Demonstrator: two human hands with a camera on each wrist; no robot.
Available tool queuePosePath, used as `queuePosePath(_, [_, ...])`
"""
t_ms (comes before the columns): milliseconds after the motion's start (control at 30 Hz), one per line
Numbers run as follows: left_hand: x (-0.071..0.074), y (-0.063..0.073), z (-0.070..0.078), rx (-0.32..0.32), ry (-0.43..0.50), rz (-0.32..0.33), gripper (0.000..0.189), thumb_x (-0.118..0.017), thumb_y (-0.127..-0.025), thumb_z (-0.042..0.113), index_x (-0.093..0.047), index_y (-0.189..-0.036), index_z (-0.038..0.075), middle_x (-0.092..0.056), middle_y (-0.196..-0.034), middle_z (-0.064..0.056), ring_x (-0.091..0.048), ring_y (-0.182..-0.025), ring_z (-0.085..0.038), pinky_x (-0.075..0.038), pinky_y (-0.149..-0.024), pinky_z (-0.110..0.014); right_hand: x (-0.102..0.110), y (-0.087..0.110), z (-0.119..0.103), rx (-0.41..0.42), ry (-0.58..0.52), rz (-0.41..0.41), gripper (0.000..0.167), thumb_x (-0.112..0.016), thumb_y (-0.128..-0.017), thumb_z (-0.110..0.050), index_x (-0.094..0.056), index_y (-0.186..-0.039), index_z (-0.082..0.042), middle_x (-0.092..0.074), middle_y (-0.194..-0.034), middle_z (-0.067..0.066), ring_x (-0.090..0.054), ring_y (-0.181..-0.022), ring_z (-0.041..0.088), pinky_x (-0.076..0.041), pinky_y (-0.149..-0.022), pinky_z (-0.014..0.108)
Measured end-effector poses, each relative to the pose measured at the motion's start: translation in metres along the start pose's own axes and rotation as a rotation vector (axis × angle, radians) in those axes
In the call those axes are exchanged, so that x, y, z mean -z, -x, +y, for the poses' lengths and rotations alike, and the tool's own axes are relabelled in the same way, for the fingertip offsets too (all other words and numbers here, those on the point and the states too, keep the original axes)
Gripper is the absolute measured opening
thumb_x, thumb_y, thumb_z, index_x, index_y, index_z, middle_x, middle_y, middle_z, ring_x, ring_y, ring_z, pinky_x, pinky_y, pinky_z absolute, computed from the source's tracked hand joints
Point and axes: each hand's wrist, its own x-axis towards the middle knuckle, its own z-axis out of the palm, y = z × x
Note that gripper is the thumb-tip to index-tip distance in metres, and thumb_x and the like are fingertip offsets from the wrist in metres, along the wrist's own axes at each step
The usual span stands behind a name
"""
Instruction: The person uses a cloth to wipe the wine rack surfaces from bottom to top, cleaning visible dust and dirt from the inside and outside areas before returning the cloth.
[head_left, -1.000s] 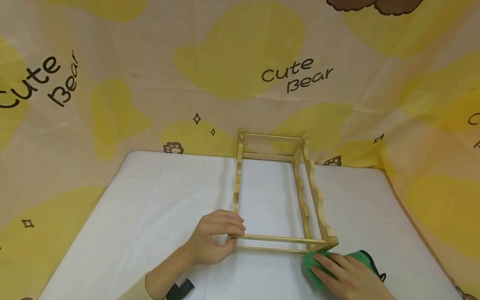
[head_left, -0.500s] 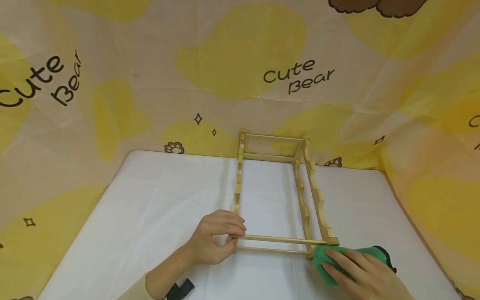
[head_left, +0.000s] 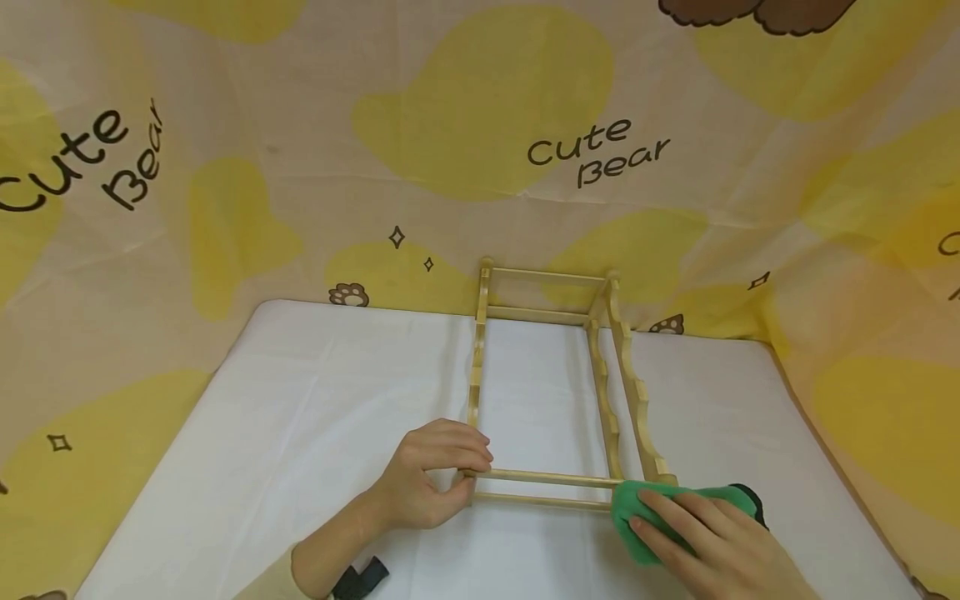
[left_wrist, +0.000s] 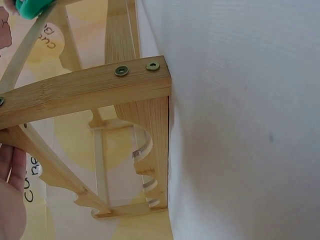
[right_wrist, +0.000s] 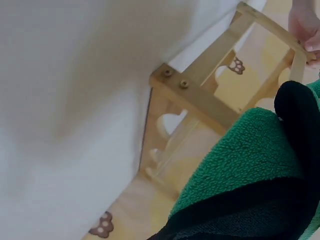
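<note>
L hand (head_left: 408, 482) pinched rack (left_wrist: 85, 92) at nr L corner, R hand (head_left: 723, 543) gripped cloth (right_wrist: 245, 150) at nr R corner, rack on wht table (head_left: 337, 400).

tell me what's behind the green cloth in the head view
Behind the green cloth, the wooden rack extends back over the white table, its wavy right side visible. Most of the rack's near right corner is covered and cannot be seen there.

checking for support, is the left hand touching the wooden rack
Touching: the head view shows the left hand pinching the wooden rack at its near left corner.
</note>
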Motion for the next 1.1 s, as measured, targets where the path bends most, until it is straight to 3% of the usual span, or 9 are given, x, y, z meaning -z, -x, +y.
queuePosePath(233, [0.001,0.001,0.0,-0.016,-0.009,0.004,0.041,-0.067,-0.062,-0.016,-0.077,-0.093,0.009,-0.077,-0.092,-0.005,-0.073,-0.093,-0.028,-0.06,-0.089,-0.039,-0.019,-0.031,-0.008,0.091,-0.089,0.171,0.075,-0.034,-0.106,-0.067,-0.074,-0.12,-0.005,-0.069,-0.126,0.019,-0.067,-0.1,0.03,-0.051,-0.084,0.035])
queuePosePath(367, [0.001,0.0,0.0,-0.019,-0.008,0.003,0.041,-0.068,-0.062,-0.016,-0.077,-0.094,0.008,-0.077,-0.092,-0.005,-0.073,-0.093,-0.028,-0.061,-0.089,-0.04,-0.026,-0.051,-0.012,0.154,-0.109,0.215,0.075,-0.032,-0.108,-0.063,-0.074,-0.119,-0.003,-0.07,-0.124,0.02,-0.067,-0.098,0.028,-0.054,-0.079,0.034])
queuePosePath(700, [0.001,0.0,0.001,0.007,-0.011,-0.008,0.04,-0.069,-0.064,-0.015,-0.078,-0.095,0.009,-0.077,-0.094,-0.004,-0.073,-0.096,-0.026,-0.061,-0.09,-0.039,-0.041,-0.081,-0.027,0.205,-0.113,0.17,0.07,-0.029,-0.11,-0.058,-0.072,-0.127,-0.005,-0.066,-0.131,0.016,-0.065,-0.102,0.024,-0.056,-0.077,0.032])
queuePosePath(833, [0.002,-0.001,0.001,0.007,-0.01,-0.011,0.04,-0.068,-0.065,-0.015,-0.078,-0.095,0.009,-0.077,-0.094,-0.004,-0.073,-0.095,-0.026,-0.061,-0.091,-0.039,-0.047,-0.096,-0.032,0.239,-0.068,0.184,0.045,-0.038,-0.114,-0.033,-0.073,-0.123,-0.007,-0.066,-0.128,0.015,-0.064,-0.099,0.022,-0.056,-0.075,0.028])
queuePosePath(933, [0.002,-0.001,0.001,0.006,-0.008,-0.014,0.039,-0.068,-0.066,-0.014,-0.078,-0.095,0.01,-0.077,-0.094,-0.004,-0.074,-0.095,-0.026,-0.061,-0.091,-0.04,-0.05,-0.103,-0.034,0.258,-0.048,0.19,0.036,-0.04,-0.114,-0.017,-0.074,-0.122,-0.008,-0.067,-0.126,0.015,-0.065,-0.1,0.023,-0.057,-0.077,0.028])
queuePosePath(1100, [0.002,0.0,0.0,0.007,-0.008,-0.017,0.039,-0.068,-0.066,-0.013,-0.078,-0.096,0.01,-0.078,-0.095,-0.004,-0.074,-0.097,-0.025,-0.061,-0.091,-0.041,-0.05,-0.105,-0.038,0.245,-0.05,0.176,0.037,-0.04,-0.114,-0.018,-0.075,-0.121,-0.009,-0.067,-0.126,0.015,-0.066,-0.102,0.024,-0.058,-0.077,0.029])
